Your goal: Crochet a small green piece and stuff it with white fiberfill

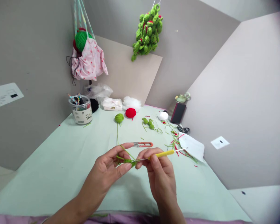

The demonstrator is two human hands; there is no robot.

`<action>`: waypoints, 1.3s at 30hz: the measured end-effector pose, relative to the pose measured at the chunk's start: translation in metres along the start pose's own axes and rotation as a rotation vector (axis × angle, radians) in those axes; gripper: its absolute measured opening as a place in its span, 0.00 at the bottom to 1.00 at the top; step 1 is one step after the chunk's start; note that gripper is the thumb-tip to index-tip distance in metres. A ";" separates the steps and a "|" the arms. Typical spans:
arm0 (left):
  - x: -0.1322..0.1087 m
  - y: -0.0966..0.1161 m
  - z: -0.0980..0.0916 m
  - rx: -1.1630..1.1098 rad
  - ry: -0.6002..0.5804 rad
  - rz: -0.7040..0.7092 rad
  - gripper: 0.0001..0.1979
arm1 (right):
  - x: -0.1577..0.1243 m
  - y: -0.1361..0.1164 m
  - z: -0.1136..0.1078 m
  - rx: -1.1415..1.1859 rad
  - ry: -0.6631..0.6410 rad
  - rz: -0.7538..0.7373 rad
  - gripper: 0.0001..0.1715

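Between thumb and fingers, my left hand (110,166) pinches a small green crochet piece (130,162). Green yarn (118,137) passes over its raised index finger and runs back to a green yarn ball (119,118). My right hand (160,171) is closed around a crochet hook (164,154) with a yellow handle and metal ends. The hook's left tip meets the green piece; the exact stitch is too small to make out. Just beyond my fingers lie thread snips (143,144) with orange handles.
Farther back are a red yarn ball (130,113), small green crocheted pieces (148,123) and a white ball (163,116). A jar of pens (82,113) stands left. Yarn scraps (177,146), white paper (192,146) and a phone (178,113) are right. A green crocheted bunch (148,32) hangs above.
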State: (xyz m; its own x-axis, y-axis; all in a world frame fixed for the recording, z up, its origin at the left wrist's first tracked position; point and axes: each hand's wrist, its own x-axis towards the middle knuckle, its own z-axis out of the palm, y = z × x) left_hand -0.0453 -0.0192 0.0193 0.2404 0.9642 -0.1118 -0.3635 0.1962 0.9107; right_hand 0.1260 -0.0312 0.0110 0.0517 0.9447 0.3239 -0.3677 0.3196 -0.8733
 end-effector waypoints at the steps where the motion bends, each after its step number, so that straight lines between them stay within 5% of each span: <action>1: 0.000 -0.001 -0.001 0.022 0.002 0.013 0.19 | -0.002 0.000 -0.001 -0.054 -0.005 -0.030 0.12; 9: 0.003 -0.010 -0.007 0.325 0.051 0.227 0.17 | -0.014 -0.006 0.000 -0.633 -0.093 -0.427 0.17; 13: -0.002 -0.007 0.000 0.415 0.156 0.365 0.03 | -0.021 -0.002 -0.002 -0.807 -0.115 -0.490 0.23; 15: -0.003 -0.006 0.003 0.331 0.161 0.297 0.03 | -0.026 0.003 -0.005 -0.920 -0.107 -0.541 0.28; 18: 0.000 -0.004 0.003 0.041 0.007 -0.003 0.26 | -0.029 0.012 -0.007 -1.027 -0.117 -0.629 0.35; 21: 0.005 -0.002 -0.003 -0.161 -0.127 -0.225 0.32 | -0.028 0.013 -0.007 -0.804 -0.044 -0.566 0.29; 25: 0.008 0.001 -0.007 -0.231 -0.112 -0.219 0.28 | -0.019 0.005 -0.003 -0.358 0.068 -0.298 0.15; 28: 0.006 -0.001 -0.006 -0.169 -0.126 -0.198 0.27 | -0.011 0.004 0.000 -0.226 0.036 -0.201 0.12; 31: 0.005 -0.005 -0.002 -0.103 -0.117 -0.165 0.26 | -0.008 0.008 0.002 -0.323 -0.002 -0.208 0.11; 35: 0.005 -0.009 0.004 -0.108 -0.007 -0.112 0.25 | -0.015 0.016 0.001 -0.616 0.010 -0.376 0.23; 39: 0.009 -0.009 0.002 -0.280 -0.079 -0.270 0.24 | -0.020 0.018 -0.003 -0.749 -0.036 -0.492 0.28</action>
State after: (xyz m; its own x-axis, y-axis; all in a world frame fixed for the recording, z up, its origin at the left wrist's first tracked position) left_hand -0.0384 -0.0121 0.0105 0.4256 0.8567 -0.2915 -0.5063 0.4924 0.7080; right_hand 0.1207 -0.0441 -0.0123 0.0100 0.6889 0.7248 0.3917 0.6642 -0.6367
